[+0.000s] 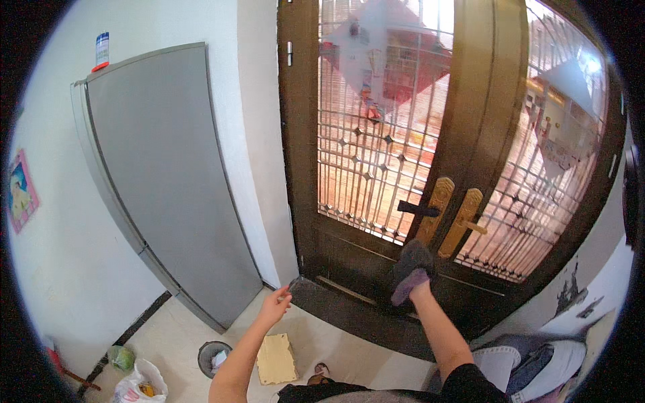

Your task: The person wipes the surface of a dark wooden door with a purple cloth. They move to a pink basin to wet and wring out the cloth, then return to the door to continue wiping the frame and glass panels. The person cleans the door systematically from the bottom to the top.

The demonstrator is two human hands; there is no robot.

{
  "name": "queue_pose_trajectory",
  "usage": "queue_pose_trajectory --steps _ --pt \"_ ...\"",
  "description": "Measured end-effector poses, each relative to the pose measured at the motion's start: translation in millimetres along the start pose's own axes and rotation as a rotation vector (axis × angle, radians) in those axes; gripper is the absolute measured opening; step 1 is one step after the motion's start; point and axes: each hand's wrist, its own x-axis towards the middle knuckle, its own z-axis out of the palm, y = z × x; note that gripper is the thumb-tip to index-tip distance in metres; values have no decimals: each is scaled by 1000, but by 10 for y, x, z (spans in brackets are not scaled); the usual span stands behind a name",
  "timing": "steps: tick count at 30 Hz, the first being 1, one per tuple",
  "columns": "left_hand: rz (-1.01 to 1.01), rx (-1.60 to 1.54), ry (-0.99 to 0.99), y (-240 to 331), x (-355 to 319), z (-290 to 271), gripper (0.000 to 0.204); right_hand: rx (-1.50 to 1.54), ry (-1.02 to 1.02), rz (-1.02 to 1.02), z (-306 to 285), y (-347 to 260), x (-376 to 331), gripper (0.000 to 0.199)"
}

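Note:
A fuzzy dark grey mitt (412, 259) with a purple cuff covers my right hand (408, 283), and its fingers are hidden inside. That hand is up against the dark brown double door (353, 258), just below the gold handle plate (440, 198) with its dark-wrapped lever (416, 209). A second gold handle (463, 225) is on the right door leaf. My left hand (274, 306) hovers in the air near the door's lower left corner, fingers loosely bent and apart, with nothing visible in it.
On the left stands a grey refrigerator (161, 154) with a blue canister (102, 50) on top. A dark bin (213, 358), a yellowish board (276, 359), a white plastic bag (142, 383) and a green bundle (121, 357) are on the floor. Clothes (547, 369) lie at lower right.

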Motion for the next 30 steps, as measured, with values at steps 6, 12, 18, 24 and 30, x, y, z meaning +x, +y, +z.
queue_pose_trajectory --steps 6,12,18,24,30 --pt "18 -122 159 -171 661 -173 41 -720 51 -480 890 -888 1614 37" --pt "11 -202 233 51 1374 -327 41 -1524 109 -1321 2385 -1503 1984 30" --pt "36 -184 188 183 1706 -295 42 -2111 335 -1504 2531 -1945 2680 36" --pt "-7 -203 313 -92 1804 -496 44 -1996 206 -1787 3383 -1944 3255 34" --pt "-95 -230 403 -128 2082 -377 43 -1654 -295 -2097 4502 -819 3676 40"
